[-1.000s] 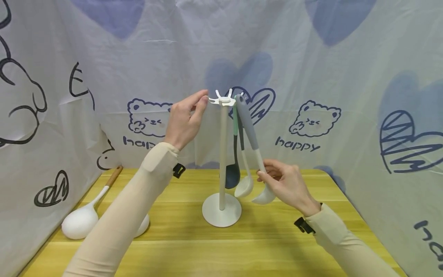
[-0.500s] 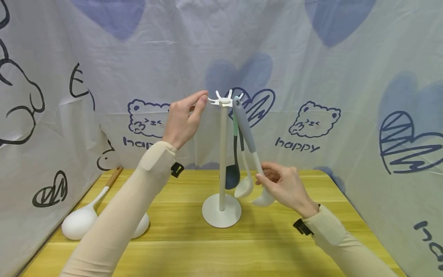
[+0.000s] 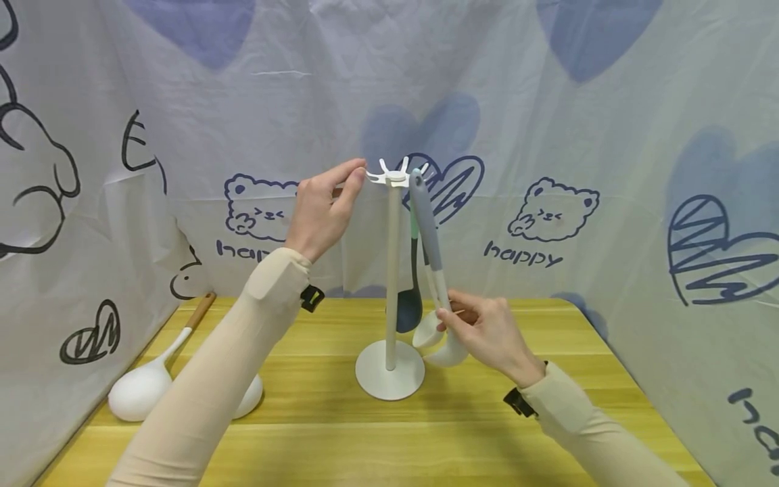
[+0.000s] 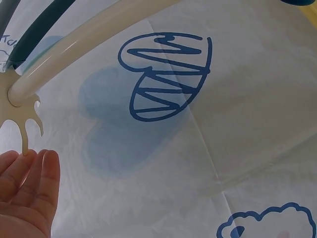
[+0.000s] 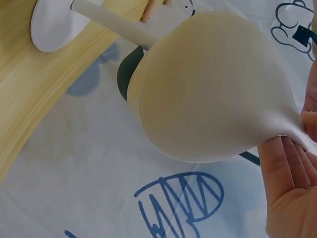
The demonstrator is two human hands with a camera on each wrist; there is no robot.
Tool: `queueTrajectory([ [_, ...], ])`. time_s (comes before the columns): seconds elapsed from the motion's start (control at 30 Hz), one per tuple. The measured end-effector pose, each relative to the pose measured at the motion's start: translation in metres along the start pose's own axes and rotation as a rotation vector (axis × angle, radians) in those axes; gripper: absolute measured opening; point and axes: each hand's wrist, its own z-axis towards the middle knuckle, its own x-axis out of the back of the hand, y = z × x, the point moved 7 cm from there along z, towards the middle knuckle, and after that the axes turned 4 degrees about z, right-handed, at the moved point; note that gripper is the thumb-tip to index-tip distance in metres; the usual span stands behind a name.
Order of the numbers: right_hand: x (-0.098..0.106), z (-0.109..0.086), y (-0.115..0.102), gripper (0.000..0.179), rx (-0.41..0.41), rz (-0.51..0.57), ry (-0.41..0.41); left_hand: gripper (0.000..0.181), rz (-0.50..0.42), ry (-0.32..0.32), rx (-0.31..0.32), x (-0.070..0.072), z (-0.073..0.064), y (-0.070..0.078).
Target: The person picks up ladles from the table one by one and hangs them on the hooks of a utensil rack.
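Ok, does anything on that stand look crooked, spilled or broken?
No spill or damage shows. The grey-handled ladle slants a little beside the upright post, likely because the right hand is holding it.

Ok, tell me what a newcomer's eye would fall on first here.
Probably the slim, off-white, round-based stand at the middle of the yellow wooden table. Just right of it, the right grip pinches, low down, a long white ladle with a grey-blue handle. Behind, blue hearts and cartoon bears decorate the pale cloth backdrop.
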Motion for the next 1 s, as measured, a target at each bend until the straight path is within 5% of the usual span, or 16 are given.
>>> queueTrajectory([
  [0.33,0.0,-0.007,-0.01,0.025,-0.019,0.002,-0.018,0.034,-0.01,0.002,0.009,0.0,-0.001,0.0],
  [1.0,-0.006,-0.013,-0.023,0.026,-0.243,0.133,-0.08,0.033,-0.012,0.023,0.003,0.0,-0.002,0.0],
])
